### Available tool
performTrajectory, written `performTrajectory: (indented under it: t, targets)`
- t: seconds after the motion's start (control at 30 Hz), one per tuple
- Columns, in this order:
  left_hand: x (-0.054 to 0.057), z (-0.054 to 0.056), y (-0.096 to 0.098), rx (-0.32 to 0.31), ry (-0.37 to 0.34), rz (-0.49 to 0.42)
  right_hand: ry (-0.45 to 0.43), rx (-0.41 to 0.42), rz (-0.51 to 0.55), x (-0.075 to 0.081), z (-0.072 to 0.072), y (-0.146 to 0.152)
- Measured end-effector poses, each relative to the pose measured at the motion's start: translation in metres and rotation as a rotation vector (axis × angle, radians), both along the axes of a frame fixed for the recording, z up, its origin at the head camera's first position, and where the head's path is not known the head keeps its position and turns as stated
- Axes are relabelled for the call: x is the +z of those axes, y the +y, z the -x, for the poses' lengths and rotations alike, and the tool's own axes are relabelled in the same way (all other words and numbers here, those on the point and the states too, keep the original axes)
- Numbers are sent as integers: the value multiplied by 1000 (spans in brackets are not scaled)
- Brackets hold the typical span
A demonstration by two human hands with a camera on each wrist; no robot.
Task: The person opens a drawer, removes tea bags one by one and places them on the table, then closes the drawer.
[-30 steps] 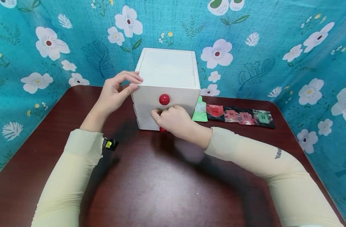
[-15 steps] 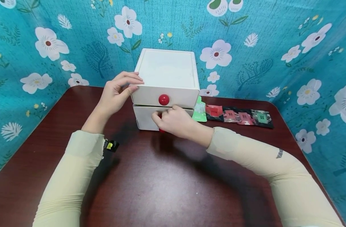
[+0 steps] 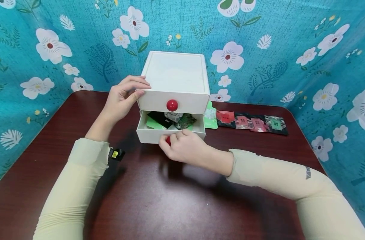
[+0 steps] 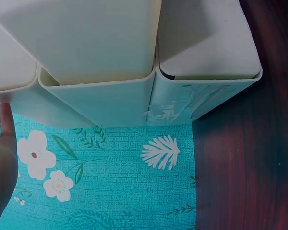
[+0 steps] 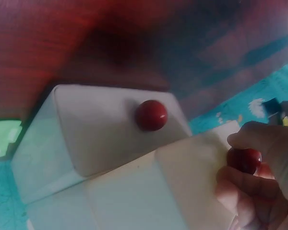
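A white drawer cabinet with red knobs stands at the back of the table. Its middle drawer is pulled out, and several small packets, black, green and silvery, lie inside. My right hand grips that drawer's red knob between curled fingers and thumb. My left hand rests on the cabinet's upper left front corner, fingers fairly straight over the top edge and thumb at the front. Above the pulled-out drawer, the top drawer's red knob shows. The bottom drawer's knob appears in the right wrist view.
Right of the cabinet lies a row of flat packets: a green one, a red and black one, and more dark ones. A flowered blue cloth hangs behind the dark red table.
The middle drawer has slid out toward me, with my right hand on its knob moving nearer and lower. Its packets now show. My left hand stays at the corner.
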State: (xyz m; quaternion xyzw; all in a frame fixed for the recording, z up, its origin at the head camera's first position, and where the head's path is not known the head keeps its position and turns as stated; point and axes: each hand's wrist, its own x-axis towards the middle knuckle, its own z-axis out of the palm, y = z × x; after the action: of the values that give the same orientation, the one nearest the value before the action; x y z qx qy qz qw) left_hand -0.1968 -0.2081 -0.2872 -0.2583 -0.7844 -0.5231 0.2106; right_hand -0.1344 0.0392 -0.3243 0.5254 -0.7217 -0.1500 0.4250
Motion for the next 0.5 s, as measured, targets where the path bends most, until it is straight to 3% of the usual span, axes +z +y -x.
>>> performTrajectory:
  t: [0.5]
  targets:
    - [0,1,-2,-25,22,6,35,86,44,-3,-38,3]
